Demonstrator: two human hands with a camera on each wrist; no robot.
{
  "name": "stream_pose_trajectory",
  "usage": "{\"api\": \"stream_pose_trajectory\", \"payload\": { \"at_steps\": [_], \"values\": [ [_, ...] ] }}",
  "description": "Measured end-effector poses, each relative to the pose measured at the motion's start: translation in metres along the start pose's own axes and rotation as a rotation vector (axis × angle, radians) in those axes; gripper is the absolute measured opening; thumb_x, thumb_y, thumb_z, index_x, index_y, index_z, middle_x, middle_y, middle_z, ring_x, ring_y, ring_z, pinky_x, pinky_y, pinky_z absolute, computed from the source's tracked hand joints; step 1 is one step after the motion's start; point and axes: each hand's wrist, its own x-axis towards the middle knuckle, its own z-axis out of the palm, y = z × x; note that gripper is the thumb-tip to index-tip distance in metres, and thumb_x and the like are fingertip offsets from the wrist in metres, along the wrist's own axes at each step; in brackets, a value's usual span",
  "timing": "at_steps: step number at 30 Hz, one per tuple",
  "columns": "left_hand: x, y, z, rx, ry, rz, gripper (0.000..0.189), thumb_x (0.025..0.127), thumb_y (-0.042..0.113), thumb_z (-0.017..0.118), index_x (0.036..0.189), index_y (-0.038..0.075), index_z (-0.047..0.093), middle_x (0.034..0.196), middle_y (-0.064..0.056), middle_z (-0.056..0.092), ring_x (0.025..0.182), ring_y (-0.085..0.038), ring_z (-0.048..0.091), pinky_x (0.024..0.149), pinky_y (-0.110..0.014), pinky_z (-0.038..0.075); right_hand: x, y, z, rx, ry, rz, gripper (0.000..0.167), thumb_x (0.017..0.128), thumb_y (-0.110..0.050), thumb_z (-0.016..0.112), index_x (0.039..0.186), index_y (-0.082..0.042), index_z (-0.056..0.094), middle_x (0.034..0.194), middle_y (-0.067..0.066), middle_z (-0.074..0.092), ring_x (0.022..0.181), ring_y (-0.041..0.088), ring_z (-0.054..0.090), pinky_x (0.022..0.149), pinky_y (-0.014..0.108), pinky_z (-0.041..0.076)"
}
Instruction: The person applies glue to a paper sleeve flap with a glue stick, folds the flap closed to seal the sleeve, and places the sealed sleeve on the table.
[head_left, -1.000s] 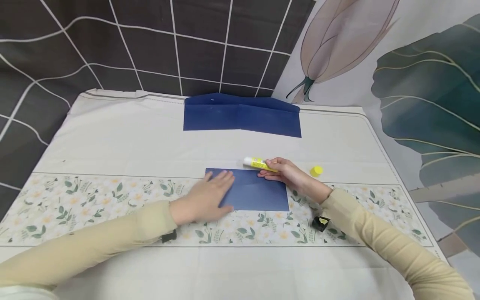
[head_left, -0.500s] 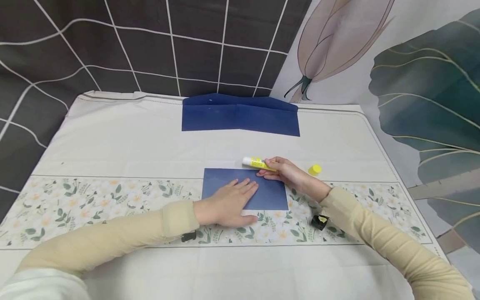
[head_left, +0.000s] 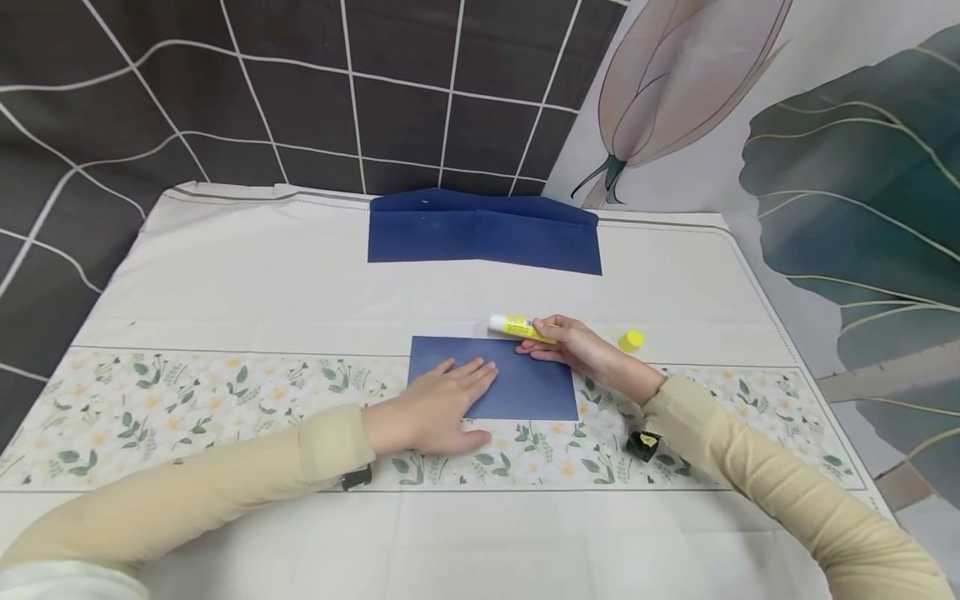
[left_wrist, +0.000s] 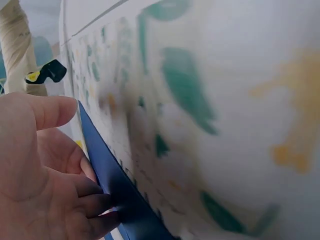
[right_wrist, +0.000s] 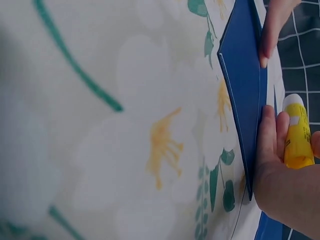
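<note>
Cap [head_left: 631,341] near glue stick [head_left: 514,326], creased paper [head_left: 483,237] beyond

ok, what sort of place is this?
Probably an indoor craft spot, maybe at home: a flowered cloth as work surface, a grid-print backdrop behind, and what looks like a glue stick in the right hand, with blue paper under the left hand.

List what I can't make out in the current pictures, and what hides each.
Head: the near blue paper's lower left corner, covered by the left hand.
Head: lettering on the yellow glue stick, too small to read.
Right wrist: the rest of the left hand, cut off by the top edge.
Left wrist: details of the floral tablecloth's print, blurred.
</note>
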Motion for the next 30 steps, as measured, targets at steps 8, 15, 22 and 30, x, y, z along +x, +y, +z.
{"api": "stream_pose_trajectory", "payload": {
  "at_steps": [8, 15, 22, 30],
  "values": [
    [-0.017, -0.015, 0.004, 0.025, 0.041, -0.085, 0.085, 0.091, 0.056, 0.052, 0.152, 0.005, 0.022, 0.16, -0.007, 0.017, 0.149, -0.025, 0.015, 0.119, -0.056, 0.006, 0.0, 0.0, -0.001, 0.009, -0.005, 0.008, 0.025, 0.103, -0.028, 0.042, 0.111, -0.004, 0.039, 0.095, -0.003, 0.068, 0.097, 0.006, 0.068, 0.092, 0.021, 0.052],
    [-0.034, -0.028, 0.001, -0.001, 0.093, -0.125, 0.085, 0.09, 0.054, 0.054, 0.15, 0.0, 0.025, 0.159, -0.012, 0.021, 0.148, -0.03, 0.019, 0.119, -0.058, 0.007, 0.001, 0.001, -0.002, 0.012, -0.011, 0.011, 0.024, 0.104, -0.027, 0.04, 0.109, -0.004, 0.038, 0.094, -0.001, 0.068, 0.096, 0.005, 0.068, 0.092, 0.02, 0.052],
    [-0.04, -0.035, -0.001, -0.052, 0.097, -0.153, 0.088, 0.091, 0.055, 0.051, 0.15, -0.004, 0.022, 0.158, -0.015, 0.019, 0.148, -0.031, 0.018, 0.119, -0.056, 0.006, 0.0, 0.001, -0.002, 0.0, -0.019, -0.005, 0.03, 0.103, -0.031, 0.043, 0.112, -0.003, 0.037, 0.096, -0.002, 0.068, 0.098, 0.004, 0.068, 0.093, 0.02, 0.052],
    [-0.049, -0.045, -0.006, -0.051, 0.149, -0.182, 0.086, 0.09, 0.053, 0.055, 0.147, -0.006, 0.028, 0.155, -0.018, 0.027, 0.145, -0.032, 0.026, 0.119, -0.057, 0.011, -0.002, 0.0, 0.0, -0.012, -0.021, -0.015, 0.037, 0.101, -0.035, 0.046, 0.114, -0.002, 0.037, 0.11, 0.006, 0.064, 0.098, 0.003, 0.067, 0.092, 0.021, 0.052]
  ]
}}
